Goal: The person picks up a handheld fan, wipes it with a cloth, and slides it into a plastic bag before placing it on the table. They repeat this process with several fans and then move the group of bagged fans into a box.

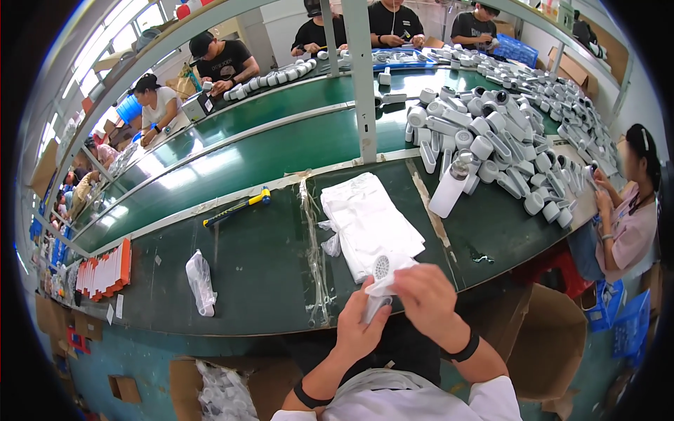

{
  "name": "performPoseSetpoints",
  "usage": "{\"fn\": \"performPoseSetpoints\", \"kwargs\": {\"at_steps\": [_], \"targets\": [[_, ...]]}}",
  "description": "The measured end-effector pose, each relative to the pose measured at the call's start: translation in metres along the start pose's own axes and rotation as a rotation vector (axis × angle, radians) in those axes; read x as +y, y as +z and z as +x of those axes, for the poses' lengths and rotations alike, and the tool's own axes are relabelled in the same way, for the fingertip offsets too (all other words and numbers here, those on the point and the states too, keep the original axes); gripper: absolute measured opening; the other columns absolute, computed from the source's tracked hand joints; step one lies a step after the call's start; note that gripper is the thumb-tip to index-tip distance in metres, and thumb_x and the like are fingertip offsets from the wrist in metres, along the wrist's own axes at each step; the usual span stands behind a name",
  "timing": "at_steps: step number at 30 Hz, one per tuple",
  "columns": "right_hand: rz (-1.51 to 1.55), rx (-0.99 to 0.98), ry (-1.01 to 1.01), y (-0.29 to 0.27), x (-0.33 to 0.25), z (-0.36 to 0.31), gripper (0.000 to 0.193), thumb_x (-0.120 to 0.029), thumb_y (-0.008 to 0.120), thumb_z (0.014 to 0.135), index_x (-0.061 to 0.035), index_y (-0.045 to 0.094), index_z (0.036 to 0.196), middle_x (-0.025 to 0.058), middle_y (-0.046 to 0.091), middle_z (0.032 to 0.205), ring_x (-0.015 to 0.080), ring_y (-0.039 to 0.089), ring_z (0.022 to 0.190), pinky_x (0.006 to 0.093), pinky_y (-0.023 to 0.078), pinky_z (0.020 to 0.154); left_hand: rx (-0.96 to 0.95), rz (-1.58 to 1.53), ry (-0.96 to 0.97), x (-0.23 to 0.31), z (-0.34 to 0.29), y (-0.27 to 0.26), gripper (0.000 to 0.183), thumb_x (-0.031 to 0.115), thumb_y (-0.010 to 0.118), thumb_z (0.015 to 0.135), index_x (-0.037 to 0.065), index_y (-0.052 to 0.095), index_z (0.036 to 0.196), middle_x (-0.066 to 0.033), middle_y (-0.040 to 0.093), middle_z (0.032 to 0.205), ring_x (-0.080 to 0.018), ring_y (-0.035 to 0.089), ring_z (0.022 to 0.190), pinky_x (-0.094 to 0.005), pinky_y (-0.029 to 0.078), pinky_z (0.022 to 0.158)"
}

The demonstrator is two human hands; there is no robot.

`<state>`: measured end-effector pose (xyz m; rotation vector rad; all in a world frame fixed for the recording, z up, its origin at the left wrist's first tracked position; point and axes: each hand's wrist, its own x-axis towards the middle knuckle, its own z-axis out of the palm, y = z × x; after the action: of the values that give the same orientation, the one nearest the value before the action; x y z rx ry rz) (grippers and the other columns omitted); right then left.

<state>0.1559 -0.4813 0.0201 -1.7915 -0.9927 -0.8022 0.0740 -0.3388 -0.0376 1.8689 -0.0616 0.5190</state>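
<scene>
the gadget (pixel 380 269) is pale, with a round head whose face is dotted with small holes, and a greyish handle below; a white wrap (pixel 393 278) covers part of it just under the head. it is held up over the near edge of the counter (pixel 260 281), head toward 12 o'clock.

the left hand (pixel 361 324) is clamped on the handle, thumb and fingers on either side, so the gadget sits at 1 o'clock from it. the right hand (pixel 427 295) has its fingertips together on the wrap, with the head at 10 o'clock from it.

from the hands, a stack of white bags (pixel 368 214) lies at 12 o'clock, just beyond the gadget. a clear bottle (pixel 451 188) stands at 1 o'clock, against a heap of similar grey-white gadgets (pixel 502 133). a yellow and blue hammer (pixel 239 207) lies at 10 o'clock, a bagged gadget (pixel 201 283) at 9. a pale post (pixel 365 91) rises at 12 o'clock, blocking part of the green belt (pixel 281 137).
</scene>
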Motion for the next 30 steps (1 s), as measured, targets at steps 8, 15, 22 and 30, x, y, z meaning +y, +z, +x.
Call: {"fn": "performPoseSetpoints", "kwargs": {"at_steps": [8,15,22,30], "targets": [[0.004,0.041,-0.04,0.005,0.005,-0.001,0.028,0.004,0.068,0.068,0.0006,0.067,0.096,0.0114,0.068,0.098,0.0289,0.065,0.085,0.0343,0.055,0.073,-0.003,0.049,-0.045,0.006,0.001,-0.007,0.057,0.011,0.07,0.085,-0.001,0.048,0.137,-0.015,0.062,0.103,-0.0259,0.063,0.089,-0.0316,0.05,0.078],[-0.03,0.022,-0.025,0.011,0.004,-0.02,0.024,0.003,0.079,0.068,-0.0041,0.067,0.088,0.0088,0.07,0.093,0.0265,0.065,0.08,0.0334,0.055,0.069,0.036,0.01,-0.027,-0.002,0.002,-0.011,0.056,0.008,0.069,0.084,-0.001,0.049,0.136,-0.0144,0.061,0.101,-0.0254,0.062,0.089,-0.0311,0.049,0.08],[-0.004,0.088,0.024,0.004,0.0,-0.006,0.028,0.008,0.072,0.066,-0.0011,0.067,0.092,0.0094,0.068,0.092,0.0275,0.065,0.081,0.034,0.056,0.07,0.013,0.068,-0.027,0.008,0.001,-0.009,0.055,0.008,0.07,0.085,-0.001,0.05,0.135,-0.015,0.061,0.102,-0.0256,0.063,0.089,-0.0317,0.049,0.08],[0.021,0.057,0.004,0.004,0.007,-0.001,0.026,0.005,0.07,0.068,-0.0013,0.067,0.093,0.01,0.068,0.094,0.0281,0.065,0.079,0.0361,0.054,0.071,0.007,0.097,0.024,0.004,-0.001,-0.01,0.052,0.01,0.069,0.086,-0.001,0.051,0.133,-0.0161,0.062,0.105,-0.029,0.063,0.09,-0.0329,0.05,0.079]]}}
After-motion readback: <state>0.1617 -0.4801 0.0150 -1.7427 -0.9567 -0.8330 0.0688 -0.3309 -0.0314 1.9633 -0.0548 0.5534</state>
